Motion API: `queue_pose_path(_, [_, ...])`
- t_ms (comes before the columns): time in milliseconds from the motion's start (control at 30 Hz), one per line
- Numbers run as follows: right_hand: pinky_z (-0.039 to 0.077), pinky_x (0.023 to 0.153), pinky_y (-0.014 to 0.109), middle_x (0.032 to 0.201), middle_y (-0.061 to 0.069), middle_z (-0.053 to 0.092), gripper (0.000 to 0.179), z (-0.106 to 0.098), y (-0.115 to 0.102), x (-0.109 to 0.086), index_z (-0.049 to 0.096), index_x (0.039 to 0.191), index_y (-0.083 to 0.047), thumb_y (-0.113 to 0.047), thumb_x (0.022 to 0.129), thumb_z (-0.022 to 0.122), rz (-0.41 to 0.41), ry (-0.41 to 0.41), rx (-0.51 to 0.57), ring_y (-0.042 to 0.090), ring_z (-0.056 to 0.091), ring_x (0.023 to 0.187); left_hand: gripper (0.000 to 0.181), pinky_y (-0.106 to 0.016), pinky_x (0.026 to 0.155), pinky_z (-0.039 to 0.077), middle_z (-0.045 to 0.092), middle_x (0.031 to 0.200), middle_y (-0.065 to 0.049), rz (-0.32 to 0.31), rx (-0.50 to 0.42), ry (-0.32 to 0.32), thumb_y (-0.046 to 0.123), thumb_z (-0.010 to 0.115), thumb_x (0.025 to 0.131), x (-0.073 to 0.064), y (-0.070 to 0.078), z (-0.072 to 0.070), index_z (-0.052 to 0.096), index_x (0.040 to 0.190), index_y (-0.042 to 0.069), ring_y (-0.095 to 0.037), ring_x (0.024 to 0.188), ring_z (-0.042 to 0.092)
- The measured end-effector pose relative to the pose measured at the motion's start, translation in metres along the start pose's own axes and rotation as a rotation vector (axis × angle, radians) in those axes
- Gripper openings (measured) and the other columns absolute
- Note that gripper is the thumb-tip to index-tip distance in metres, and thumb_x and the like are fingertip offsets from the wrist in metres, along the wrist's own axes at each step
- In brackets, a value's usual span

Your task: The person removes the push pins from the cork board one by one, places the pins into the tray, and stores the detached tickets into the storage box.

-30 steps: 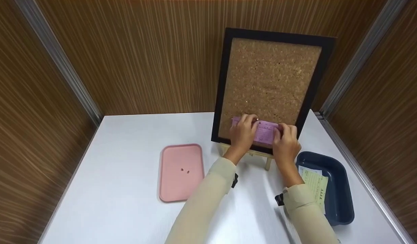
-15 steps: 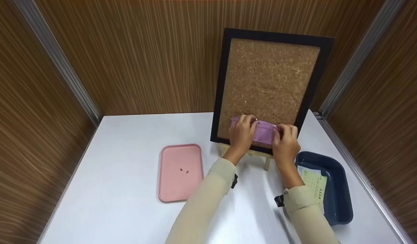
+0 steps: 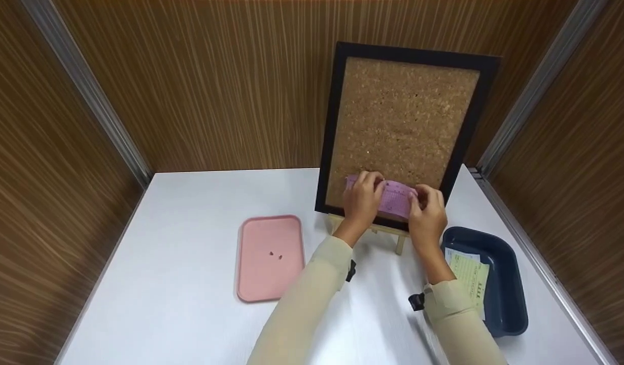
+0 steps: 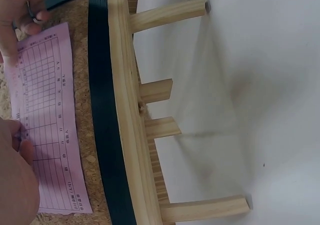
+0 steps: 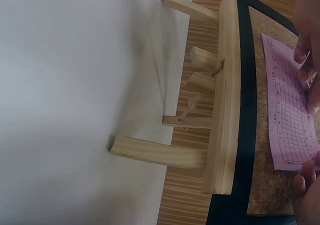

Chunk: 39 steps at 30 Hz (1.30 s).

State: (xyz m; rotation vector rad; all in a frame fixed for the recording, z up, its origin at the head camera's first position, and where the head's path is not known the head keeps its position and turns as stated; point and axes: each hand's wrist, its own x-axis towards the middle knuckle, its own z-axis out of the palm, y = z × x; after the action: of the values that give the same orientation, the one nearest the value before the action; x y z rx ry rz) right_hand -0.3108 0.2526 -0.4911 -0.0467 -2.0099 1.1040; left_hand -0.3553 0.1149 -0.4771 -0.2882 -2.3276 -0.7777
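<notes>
A pink printed paper form (image 3: 394, 198) lies across the bottom of a black-framed cork board (image 3: 406, 116). My left hand (image 3: 360, 203) holds the form near its upper edge, left of the middle, with curled fingers and the thumb against it. At the other end, my right hand (image 3: 426, 217) pinches the form's right side between thumb and fingers. Ruled lines and small print show on the form (image 4: 47, 120) in the left wrist view, where something small and shiny glints at the right hand's fingers (image 4: 35, 25). Hands hide part of the form's top edge.
A small wooden easel (image 4: 125, 85) supports the board. Left of it, a pink tray (image 3: 269, 279) bears a few tiny dark pieces. A dark blue bin (image 3: 510, 289) at the right holds green and white paper slips (image 3: 469, 279). Wood-grain walls (image 3: 231, 91) enclose the white table (image 3: 190, 243).
The right hand has shifted slightly left, and the form's right part now bows outward a little. The left hand stays in nearly the same place.
</notes>
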Motion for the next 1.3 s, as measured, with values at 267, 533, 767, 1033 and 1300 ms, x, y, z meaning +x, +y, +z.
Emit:
queue_pose_path(267, [0.038,0.071,0.018,0.100,0.017,0.058,0.021,-0.0021,0.0017,0.0018,0.067,0.113,0.002,-0.004,0.093,0.070,0.005,-0.003,0.091,0.009,0.049,0.081,0.017,-0.027,0.067,0.053,0.071,0.106,0.011,0.013,0.036,0.025,0.035,0.067,0.098,-0.0020,0.0030,-0.0007,0.073,0.110,0.025,-0.007,0.090,0.070])
queue_pose_path(533, [0.038,0.071,0.016,0.098,0.018,0.058,0.018,-0.0004,0.0037,0.0025,0.069,0.109,0.004,0.000,0.091,0.071,-0.031,-0.013,0.136,0.006,0.049,0.079,0.014,-0.027,0.069,0.053,0.071,0.103,0.010,0.005,0.029,0.028,0.034,0.067,0.097,-0.0020,0.0036,-0.0008,0.074,0.107,0.025,-0.006,0.091,0.070])
queue_pose_path(767, [0.038,0.070,0.016,0.097,0.018,0.057,0.016,0.0008,0.0030,0.0012,0.069,0.107,0.004,0.000,0.091,0.070,-0.024,-0.011,0.148,0.008,0.049,0.079,0.012,-0.027,0.070,0.053,0.072,0.101,0.010,0.008,0.011,0.020,0.033,0.068,0.097,-0.0010,0.0027,-0.0017,0.073,0.103,0.024,-0.006,0.090,0.070])
queue_pose_path(1033, [0.037,0.070,0.018,0.096,0.017,0.057,0.016,-0.0002,0.0016,0.0024,0.069,0.107,0.003,-0.001,0.092,0.070,-0.016,-0.013,0.141,0.008,0.048,0.079,0.013,-0.027,0.070,0.054,0.071,0.102,0.010,0.001,0.015,0.023,0.032,0.069,0.096,-0.0006,0.0027,-0.0021,0.073,0.105,0.024,-0.005,0.092,0.070])
queue_pose_path(1300, [0.037,0.071,0.018,0.097,0.018,0.058,0.017,-0.0008,0.0017,0.0014,0.069,0.107,0.004,-0.002,0.092,0.070,-0.015,-0.013,0.141,0.008,0.049,0.080,0.012,-0.027,0.069,0.053,0.072,0.102,0.009,-0.002,0.002,0.012,0.031,0.068,0.097,-0.0011,0.0042,-0.0014,0.074,0.104,0.023,-0.006,0.091,0.070])
